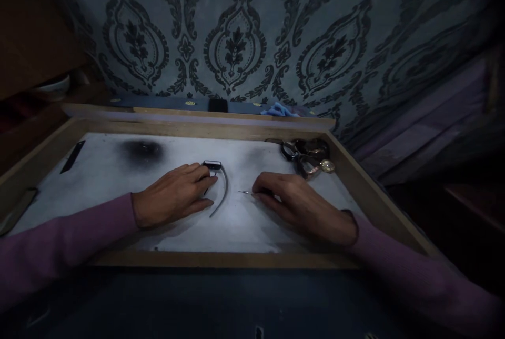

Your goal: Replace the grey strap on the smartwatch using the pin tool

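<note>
A wristwatch (212, 164) stands on its side on the white board, its case at the far end. Its grey strap (226, 191) curves toward me. My left hand (177, 194) is closed on the watch, with fingertips by the case and inside the strap's curve; the fingers cover part of it. To the right of the watch, my right hand (294, 199) pinches a thin pointed metal tool (245, 192). Its tip points left toward the strap and is apart from it. The tool's handle is hidden in my fingers, so its kind is unclear.
A wooden frame (221, 259) rims the white board (189, 239). Several watches (310, 157) lie in its back right corner. A dark flat strip (73, 156) lies at left. Behind the frame are a blue cloth (280, 110) and a black object (218, 105).
</note>
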{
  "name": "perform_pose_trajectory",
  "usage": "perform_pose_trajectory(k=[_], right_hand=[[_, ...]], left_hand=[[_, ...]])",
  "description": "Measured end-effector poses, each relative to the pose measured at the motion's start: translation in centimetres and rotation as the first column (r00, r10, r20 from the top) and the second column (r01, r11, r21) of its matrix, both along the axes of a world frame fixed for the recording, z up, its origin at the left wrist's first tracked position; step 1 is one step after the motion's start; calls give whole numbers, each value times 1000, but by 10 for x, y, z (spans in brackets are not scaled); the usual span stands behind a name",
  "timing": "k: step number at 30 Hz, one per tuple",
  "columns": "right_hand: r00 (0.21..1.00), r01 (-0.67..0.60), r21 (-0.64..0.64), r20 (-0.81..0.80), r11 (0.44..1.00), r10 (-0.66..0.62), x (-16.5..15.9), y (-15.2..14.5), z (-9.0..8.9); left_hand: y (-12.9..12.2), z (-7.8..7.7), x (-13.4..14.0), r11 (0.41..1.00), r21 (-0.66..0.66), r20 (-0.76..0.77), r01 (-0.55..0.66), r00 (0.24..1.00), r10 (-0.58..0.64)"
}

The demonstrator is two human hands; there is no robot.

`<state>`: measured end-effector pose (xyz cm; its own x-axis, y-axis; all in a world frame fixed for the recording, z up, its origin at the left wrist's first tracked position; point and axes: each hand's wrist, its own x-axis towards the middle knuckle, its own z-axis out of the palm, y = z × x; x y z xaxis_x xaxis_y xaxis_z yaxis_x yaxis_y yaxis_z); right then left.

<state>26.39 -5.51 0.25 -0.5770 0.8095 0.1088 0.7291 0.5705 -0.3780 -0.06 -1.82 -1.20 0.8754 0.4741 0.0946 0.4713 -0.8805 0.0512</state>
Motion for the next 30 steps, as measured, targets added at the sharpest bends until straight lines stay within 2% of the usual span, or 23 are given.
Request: perform_pose_trajectory(k=[4,9,11,14,16,20,25,30], right_hand=[[1000,-14,-73,-24,997,12,-3,-1,-6],[997,-68,-96,-33,993,65,-4,-1,-11],[996,-94,-94,-20,991,92,-4,-1,-12],[994,-109,-99,-2,989,109,-3,-1,-13],[994,-108,-106,2,988,109,-3,-1,-14],[994,-111,-107,-6,988,111,-2,-1,-15],[993,-118,-104,-8,988,117,-2,0,-17],[993,-118,-102,-6,988,118,-2,0,-16]], left_hand=[[4,-1,-3,1000,-11,0,-29,1000,29],[3,2,-4,972,209,38,-111,994,105],[-2,6,-3,961,270,100,-56,995,30],[-11,11,1,962,184,107,201,969,-223],[-15,12,3,949,83,62,304,949,-309],[-14,9,4,954,-8,16,299,954,-299],[-12,7,3,955,-16,-4,295,955,-296],[-13,5,4,958,-8,38,287,957,-286]])
